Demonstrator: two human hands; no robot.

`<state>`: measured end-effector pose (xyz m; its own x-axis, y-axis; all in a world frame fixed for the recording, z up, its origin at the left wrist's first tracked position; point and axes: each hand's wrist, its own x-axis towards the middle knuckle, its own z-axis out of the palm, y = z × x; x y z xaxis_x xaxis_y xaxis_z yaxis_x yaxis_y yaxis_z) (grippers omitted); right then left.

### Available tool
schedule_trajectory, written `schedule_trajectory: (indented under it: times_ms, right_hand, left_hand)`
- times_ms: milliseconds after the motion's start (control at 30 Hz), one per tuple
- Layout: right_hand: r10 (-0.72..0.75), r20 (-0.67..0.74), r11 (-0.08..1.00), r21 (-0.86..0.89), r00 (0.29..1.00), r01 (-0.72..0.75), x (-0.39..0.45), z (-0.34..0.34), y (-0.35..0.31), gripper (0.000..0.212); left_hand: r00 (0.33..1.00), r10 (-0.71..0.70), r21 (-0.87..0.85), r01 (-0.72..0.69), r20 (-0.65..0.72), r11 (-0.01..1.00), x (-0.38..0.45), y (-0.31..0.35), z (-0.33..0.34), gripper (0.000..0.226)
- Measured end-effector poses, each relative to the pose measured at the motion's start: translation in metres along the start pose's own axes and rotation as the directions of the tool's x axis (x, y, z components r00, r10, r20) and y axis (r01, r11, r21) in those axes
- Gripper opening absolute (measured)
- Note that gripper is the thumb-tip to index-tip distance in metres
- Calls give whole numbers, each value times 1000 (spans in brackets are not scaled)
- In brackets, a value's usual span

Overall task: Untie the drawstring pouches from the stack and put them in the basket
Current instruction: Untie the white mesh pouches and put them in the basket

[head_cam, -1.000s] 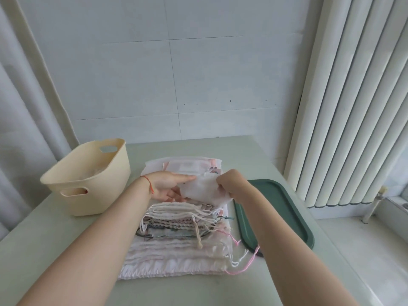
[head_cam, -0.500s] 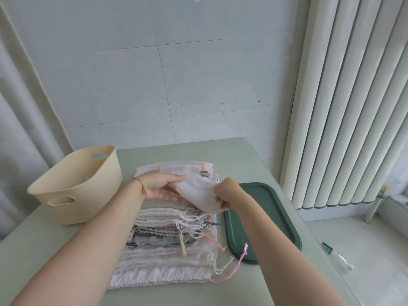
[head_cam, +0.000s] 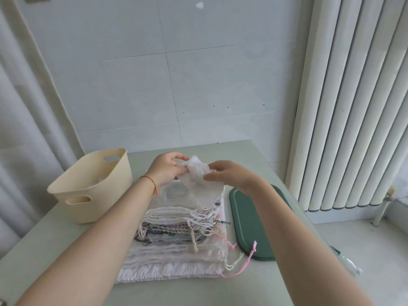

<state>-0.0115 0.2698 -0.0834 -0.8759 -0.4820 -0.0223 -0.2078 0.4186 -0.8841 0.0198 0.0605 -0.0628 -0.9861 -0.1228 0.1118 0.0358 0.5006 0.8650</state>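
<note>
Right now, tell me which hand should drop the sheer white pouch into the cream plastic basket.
Left, probably. The left hand already grips the sheer white pouch and is nearer the cream plastic basket; the right hand would have to reach across.

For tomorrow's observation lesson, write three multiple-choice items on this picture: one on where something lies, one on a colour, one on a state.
1. Where is the basket relative to the stack of pouches?
A. left of it
B. on top of it
C. right of it

2. What colour is the tray beside the stack?
A. red
B. dark green
C. yellow

3. What is happening with the sheer white pouch?
A. it lies in the basket
B. it lies on the tray
C. both hands hold it above the stack

Key: 1 A, the basket stands at the table's left side. 2 B, its surface is dark green. 3 C, the left hand and right hand pinch it.
</note>
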Motion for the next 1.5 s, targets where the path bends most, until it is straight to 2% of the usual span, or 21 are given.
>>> schedule_trajectory:
  times_ms: [100,200,300,367,433,467,533,600,667,767,900,967,1033,1100,1200,1267,1333,1367,1433,1500]
  right_hand:
    - [-52,-9,998,-46,999,51,5,15,-25,22]
    - [-55,35,990,-126,998,59,10,40,-59,14]
    - [-109,-69,975,-204,992,93,31,72,-91,29]
    - [-138,-199,975,-202,970,97,46,89,-108,27]
    - [-163,-319,978,-174,934,111,63,113,-129,27]
    - [-185,-359,978,-163,915,133,72,129,-144,28]
    - [-256,-406,965,-159,877,208,84,157,-168,20]
    - [-327,-388,944,-178,862,278,93,189,-190,16]
    - [-376,-333,923,-213,865,320,103,220,-203,17]
    - [-425,-279,858,-426,861,286,116,247,-204,17]
    - [-463,-176,628,-757,869,181,133,262,-193,19]
    - [-372,-94,539,-832,923,132,140,267,-190,22]
    - [-217,41,441,-887,975,136,149,272,-189,19]
    - [-145,90,384,-913,985,140,159,277,-187,20]
    - [-221,40,337,-935,975,114,170,282,-186,35]
    - [-41,163,282,-945,986,168,176,285,-189,25]
    - [197,208,306,-942,958,141,179,286,-193,17]
    - [221,197,323,-939,955,119,181,285,-194,19]
    - [113,160,367,-924,981,109,182,279,-197,28]
    - [-59,111,479,-869,992,125,180,269,-198,35]
  left_hand:
    - [992,38,18,-37,-120,999,-5,-3,-22,22]
    - [980,39,-56,-51,-197,997,-12,-17,-53,19]
    - [953,66,-139,-112,-294,984,-18,-38,-94,24]
    - [900,117,63,-99,-420,993,-20,-54,-125,32]
    - [829,139,375,91,-542,922,-29,-77,-165,38]
    - [800,93,437,222,-593,872,-36,-94,-189,40]
    - [776,-86,409,419,-625,810,-45,-123,-221,44]
    - [807,-231,294,441,-543,848,-50,-145,-240,46]
    - [856,-234,195,355,-461,914,-54,-155,-247,43]
    - [855,-218,45,270,-471,962,-55,-157,-241,43]
    - [866,-195,-92,172,-460,981,-54,-159,-228,37]
    - [866,-149,-102,113,-478,988,-51,-161,-223,32]
    - [862,-114,-93,78,-495,993,-47,-165,-221,30]
    - [860,-101,-92,63,-500,994,-42,-168,-221,30]
    - [862,-87,-92,48,-500,995,-37,-169,-221,29]
    - [859,-87,-89,49,-505,995,-34,-170,-221,30]
    - [848,-103,-85,70,-519,994,-32,-171,-222,30]
    - [837,-121,-79,93,-533,993,-30,-170,-222,29]
    - [799,-154,-22,174,-581,984,-29,-166,-222,27]
    - [751,-140,121,281,-645,952,-31,-155,-220,27]
